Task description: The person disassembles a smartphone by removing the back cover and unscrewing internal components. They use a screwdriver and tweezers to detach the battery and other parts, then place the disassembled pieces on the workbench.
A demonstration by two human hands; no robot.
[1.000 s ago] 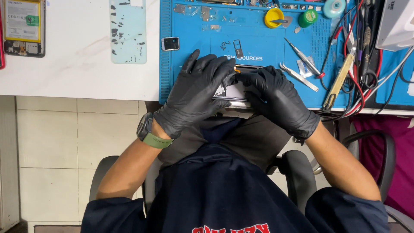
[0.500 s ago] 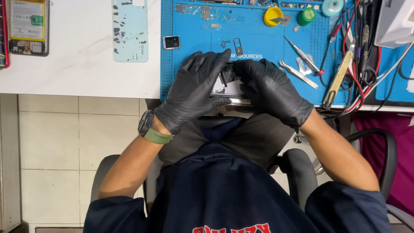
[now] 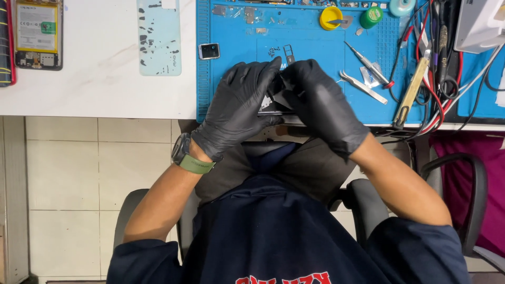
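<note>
Two hands: left hand point(image 3: 239, 108) and right hand point(image 3: 321, 105), black-gloved, both clasped on the dark phone point(image 3: 274, 105) over the blue mat's point(image 3: 236, 37) near edge.
Technique: likely best to keep it low over the mat with steady thumb pressure.
Labels: opened phone point(image 3: 36, 32) at far left, yellow battery with green sticker; pale back cover point(image 3: 159, 36) beside it on the worktop point(image 3: 100, 89).

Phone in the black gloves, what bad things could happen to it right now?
1. Both hands, left and right, hold the phone at the edge of the blue mat, over the lap; a slip might drop it off the table.
2. Tiny metal parts lie loose on the mat; a sleeve or hand could scatter them.
3. Tweezers and a screwdriver sit close to the right hand and might get knocked.
</note>
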